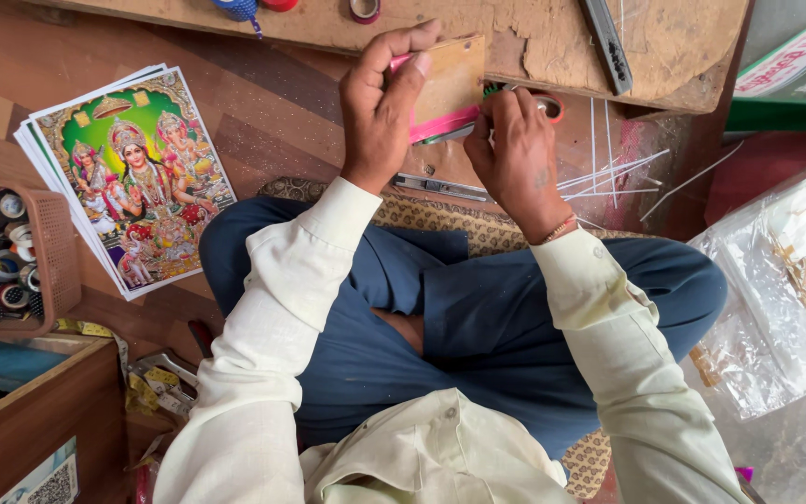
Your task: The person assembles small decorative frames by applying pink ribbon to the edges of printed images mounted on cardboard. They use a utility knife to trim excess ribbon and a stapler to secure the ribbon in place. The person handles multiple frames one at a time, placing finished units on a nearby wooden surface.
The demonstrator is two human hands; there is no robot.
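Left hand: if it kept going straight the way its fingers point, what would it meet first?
The left hand points away from the body. Past the small brown board it grips, the low wooden worktable comes first, probably its near edge; depth is unclear.

floor [263, 112]: brown wood-look, glitter-flecked | stack of colourful prints [132, 177] lies left | thin white sticks [608, 173] scattered right | patterned mat [440, 219] under legs | low worn wooden board [552, 37] at top, tape roll [364, 9] on it

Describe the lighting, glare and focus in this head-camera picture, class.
Head view: soft, even daylight with faint shadows; glare on the plastic sheet at right; both hands, left hand and right hand, and the printed pictures look sharp; edges bend slightly from the wide lens.
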